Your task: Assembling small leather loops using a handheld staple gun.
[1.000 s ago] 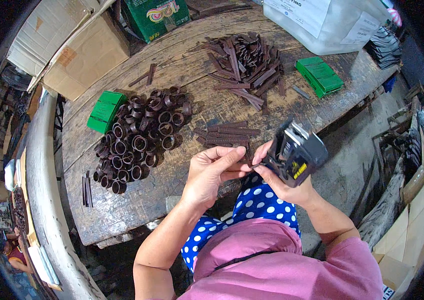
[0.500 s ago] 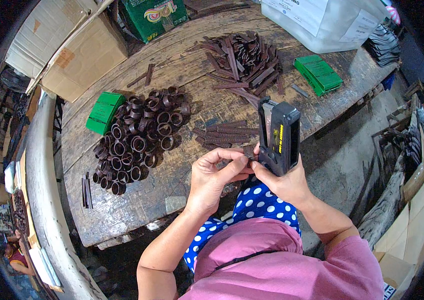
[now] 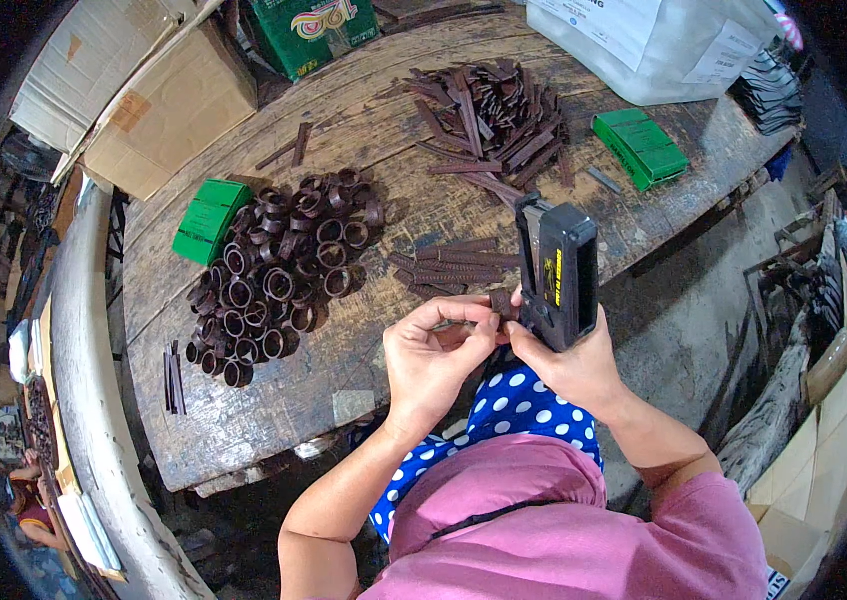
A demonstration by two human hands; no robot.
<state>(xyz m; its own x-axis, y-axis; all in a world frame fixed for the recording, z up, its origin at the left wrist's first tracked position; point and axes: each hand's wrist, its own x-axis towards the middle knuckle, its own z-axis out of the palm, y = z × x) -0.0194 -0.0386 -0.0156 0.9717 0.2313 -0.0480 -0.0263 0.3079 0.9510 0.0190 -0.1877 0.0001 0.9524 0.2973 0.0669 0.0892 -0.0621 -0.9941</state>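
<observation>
My right hand (image 3: 584, 372) is wrapped round a black stapler (image 3: 574, 262), which stands upright above my lap at the table's near edge. Close against its lower left side, my left hand (image 3: 434, 358) pinches a dark brown curled strip (image 3: 502, 300) between thumb and fingers. The strip's lower part is hidden by the fingers. Just beyond my hands lies a small row of ridged brown strips (image 3: 456, 266). To the left is a heap of brown rings (image 3: 279, 287), made of similar bent strips.
A tangled heap of brown strips (image 3: 519, 125) lies on the wooden table (image 3: 274, 420). Green boxes (image 3: 641, 148) sit at right and left. A translucent tub (image 3: 644, 50) stands at the far right, cardboard boxes (image 3: 179, 115) far left. Thin dark strips (image 3: 175, 380) lie near the left edge.
The curled brown strip now shows more above my left fingertips, and my left thumb has shifted slightly. My right hand keeps its grip on the stapler.
</observation>
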